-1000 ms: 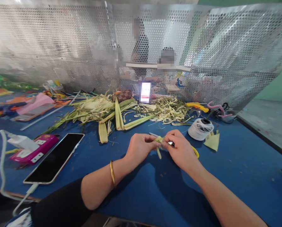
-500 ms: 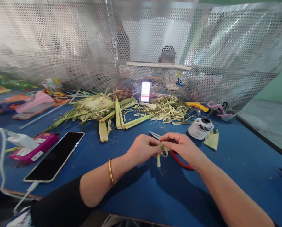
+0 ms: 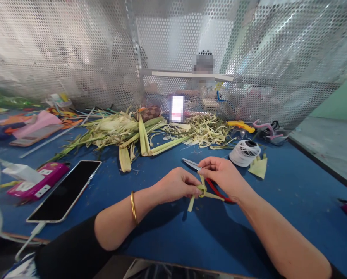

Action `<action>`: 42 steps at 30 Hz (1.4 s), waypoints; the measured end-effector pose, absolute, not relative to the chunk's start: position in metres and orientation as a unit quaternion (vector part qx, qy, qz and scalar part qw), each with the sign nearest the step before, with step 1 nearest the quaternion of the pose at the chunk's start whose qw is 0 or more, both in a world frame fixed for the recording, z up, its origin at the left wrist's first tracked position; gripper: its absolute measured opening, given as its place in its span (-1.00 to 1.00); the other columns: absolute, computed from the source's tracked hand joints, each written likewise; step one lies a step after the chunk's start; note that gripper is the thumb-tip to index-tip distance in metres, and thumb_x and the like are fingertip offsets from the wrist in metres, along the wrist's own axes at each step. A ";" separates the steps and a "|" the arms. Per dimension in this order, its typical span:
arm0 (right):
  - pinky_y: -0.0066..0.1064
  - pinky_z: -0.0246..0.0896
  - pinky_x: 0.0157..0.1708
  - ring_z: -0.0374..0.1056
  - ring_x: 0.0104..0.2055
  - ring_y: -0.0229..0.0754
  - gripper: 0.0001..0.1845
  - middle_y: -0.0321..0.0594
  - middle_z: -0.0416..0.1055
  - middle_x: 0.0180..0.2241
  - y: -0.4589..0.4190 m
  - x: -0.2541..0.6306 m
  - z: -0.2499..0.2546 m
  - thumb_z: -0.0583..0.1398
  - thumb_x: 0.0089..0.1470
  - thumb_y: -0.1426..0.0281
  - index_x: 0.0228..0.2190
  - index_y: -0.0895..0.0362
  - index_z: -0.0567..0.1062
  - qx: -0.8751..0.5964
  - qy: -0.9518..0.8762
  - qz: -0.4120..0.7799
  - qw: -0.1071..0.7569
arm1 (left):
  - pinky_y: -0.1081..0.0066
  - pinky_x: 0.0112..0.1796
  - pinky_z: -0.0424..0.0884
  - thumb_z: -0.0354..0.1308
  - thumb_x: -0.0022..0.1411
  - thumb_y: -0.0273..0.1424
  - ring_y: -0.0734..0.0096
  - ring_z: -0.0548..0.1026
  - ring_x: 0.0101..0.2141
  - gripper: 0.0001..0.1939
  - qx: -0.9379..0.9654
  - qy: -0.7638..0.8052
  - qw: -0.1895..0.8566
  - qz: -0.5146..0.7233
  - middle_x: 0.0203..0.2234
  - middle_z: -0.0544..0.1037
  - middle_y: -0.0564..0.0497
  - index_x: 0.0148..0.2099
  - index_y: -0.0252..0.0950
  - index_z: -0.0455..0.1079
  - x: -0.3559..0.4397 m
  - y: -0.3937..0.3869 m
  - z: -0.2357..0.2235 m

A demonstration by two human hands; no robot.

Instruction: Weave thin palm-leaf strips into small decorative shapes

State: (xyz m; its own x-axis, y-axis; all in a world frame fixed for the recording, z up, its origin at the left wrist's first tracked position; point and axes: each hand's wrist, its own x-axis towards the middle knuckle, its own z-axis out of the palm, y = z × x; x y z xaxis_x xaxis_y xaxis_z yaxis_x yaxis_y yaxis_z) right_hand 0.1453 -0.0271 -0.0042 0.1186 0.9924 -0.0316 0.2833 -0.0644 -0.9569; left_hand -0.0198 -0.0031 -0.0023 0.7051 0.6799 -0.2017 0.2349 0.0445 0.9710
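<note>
A small knot of pale green leaf strips is pinched between the thumb and fingers of my left hand. Strip ends stick out of it downward and to the right. My right hand grips one strip end above the knot between thumb and fingertips. Beneath my right hand lie scissors with red handles, their blades pointing to the upper left and partly covered by the hand. A spool of white thread stands beyond my right hand, beside a folded piece of leaf.
Heaps of dried leaves and shredded strips lie along a perforated screen. At left are a charging phone and a magenta power strip. A yellow cutter lies at the back right. Behind the screen sits a person.
My right hand has shifted up and away from my left fingers, drawing out a strip end. The knot is now more exposed, and the view has shifted slightly.
</note>
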 end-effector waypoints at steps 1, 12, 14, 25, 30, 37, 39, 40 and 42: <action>-0.40 0.19 -0.47 0.31 -0.54 -0.26 -0.81 -0.34 0.41 -0.59 -0.026 0.144 -0.006 0.28 -0.28 0.37 -0.48 0.14 0.47 -0.611 -0.517 0.390 0.455 | 0.55 -0.52 0.22 0.24 -0.12 -0.42 0.57 0.26 -0.61 -0.89 0.669 0.335 0.642 0.165 -0.68 0.45 0.08 -0.50 -0.33 0.56 -0.020 -0.003 -0.001; -0.44 0.13 -0.61 0.24 -0.67 -0.30 -0.84 -0.45 0.29 -0.69 -0.025 0.136 -0.013 0.24 -0.13 0.35 -0.51 0.09 0.33 -0.571 -0.520 0.351 0.530 | 0.53 -0.54 0.20 0.29 -0.10 -0.25 0.54 0.29 -0.60 -0.77 0.683 0.373 0.607 0.159 -0.65 0.47 0.04 -0.50 -0.34 0.51 -0.021 -0.006 0.003; -0.44 0.14 -0.61 0.23 -0.67 -0.30 -0.84 -0.45 0.28 -0.70 -0.026 0.134 -0.014 0.24 -0.12 0.36 -0.53 0.08 0.32 -0.569 -0.527 0.350 0.526 | 0.52 -0.60 0.11 0.25 -0.05 -0.24 0.57 0.23 -0.65 -0.76 0.704 0.389 0.574 0.153 -0.67 0.46 0.04 -0.52 -0.35 0.51 -0.020 -0.008 -0.001; -0.50 0.02 -0.59 0.10 -0.63 -0.38 -0.62 -0.44 0.22 -0.69 -0.026 0.139 -0.011 0.26 -0.14 0.09 -0.56 0.15 0.36 -0.537 -0.490 0.528 0.439 | 0.51 -0.46 0.27 0.17 -0.02 -0.25 0.52 0.34 -0.58 -0.73 0.670 0.397 0.597 0.192 -0.66 0.47 0.03 -0.58 -0.36 0.46 -0.018 -0.008 0.003; -0.51 -0.06 -0.62 0.04 -0.64 -0.39 -0.61 -0.48 0.15 -0.72 -0.026 0.138 -0.019 0.29 -0.16 0.16 -0.65 0.12 0.25 -0.530 -0.508 0.504 0.456 | 0.49 -0.46 0.29 0.24 -0.11 -0.32 0.52 0.34 -0.59 -0.82 0.662 0.400 0.606 0.187 -0.67 0.45 0.06 -0.57 -0.36 0.48 -0.018 -0.007 0.001; -0.47 0.06 -0.55 0.14 -0.58 -0.33 -0.64 -0.41 0.24 -0.64 -0.026 0.141 -0.008 0.17 -0.03 0.10 -0.59 0.13 0.33 -0.552 -0.567 0.431 0.433 | 0.48 -0.45 0.34 0.22 -0.06 -0.34 0.51 0.37 -0.59 -0.83 0.619 0.420 0.614 0.252 -0.64 0.51 0.01 -0.55 -0.35 0.50 -0.017 -0.005 0.000; -0.44 0.13 -0.49 0.22 -0.54 -0.30 -0.69 -0.38 0.30 -0.59 -0.029 0.145 -0.002 0.17 -0.01 0.13 -0.51 0.12 0.37 -0.562 -0.607 0.398 0.397 | 0.49 -0.46 0.33 0.23 -0.06 -0.33 0.52 0.37 -0.58 -0.82 0.595 0.431 0.618 0.280 -0.62 0.51 0.00 -0.54 -0.35 0.51 -0.018 -0.003 0.001; -0.43 0.15 -0.47 0.25 -0.53 -0.28 -0.73 -0.37 0.33 -0.58 -0.030 0.146 0.000 0.17 0.00 0.16 -0.50 0.11 0.38 -0.569 -0.629 0.369 0.380 | 0.50 -0.46 0.33 0.24 -0.06 -0.33 0.53 0.37 -0.58 -0.82 0.586 0.434 0.620 0.290 -0.62 0.52 0.00 -0.54 -0.35 0.51 -0.018 -0.002 0.001; -0.42 0.17 -0.44 0.29 -0.52 -0.26 -0.79 -0.36 0.35 -0.59 -0.031 0.149 0.001 0.15 0.03 0.23 -0.50 0.11 0.40 -0.578 -0.666 0.313 0.352 | 0.50 -0.46 0.34 0.25 -0.06 -0.32 0.53 0.37 -0.58 -0.82 0.576 0.432 0.626 0.299 -0.61 0.52 0.00 -0.53 -0.36 0.51 -0.019 -0.001 0.003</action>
State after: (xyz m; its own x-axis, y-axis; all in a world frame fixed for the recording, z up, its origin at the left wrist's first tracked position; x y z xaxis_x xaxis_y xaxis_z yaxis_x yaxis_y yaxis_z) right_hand 0.1485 -0.0306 0.0005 -0.0844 0.9907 0.1068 0.5504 0.1357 -0.8238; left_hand -0.0188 -0.0011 0.0026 0.4477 0.8726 -0.1954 0.1227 0.1565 0.9800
